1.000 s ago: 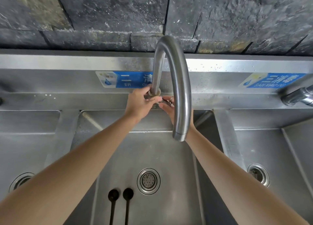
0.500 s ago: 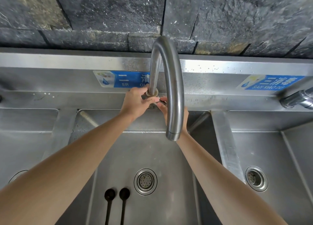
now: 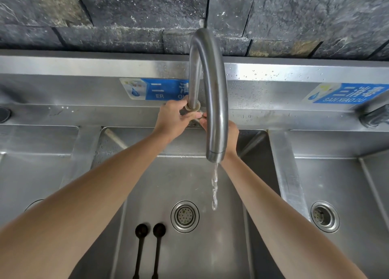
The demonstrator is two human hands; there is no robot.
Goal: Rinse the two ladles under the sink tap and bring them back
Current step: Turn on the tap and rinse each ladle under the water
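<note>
- Your left hand [image 3: 171,121] curled its fingers round the base collar of the tap [image 3: 212,93], at twelve o'clock over the middle basin [image 3: 227,247].
- Your right hand [image 3: 231,131] sat just behind the tap's curved spout, which hid most of it; its fingertips seemed to pinch a small fitting at the tap's foot, though I could not tell for sure.
- A thin stream of water [image 3: 214,188] fell from the spout mouth, landing just beside the drain [image 3: 184,216], at its two o'clock.
- The two ladles [image 3: 149,245] lay side by side on the basin floor at six o'clock, bowls toward the drain, apart from the stream, neither hand on them.
- Blue labels [image 3: 155,89] ran along the backsplash; a second drain [image 3: 325,216] showed at three o'clock in the neighbouring basin.
</note>
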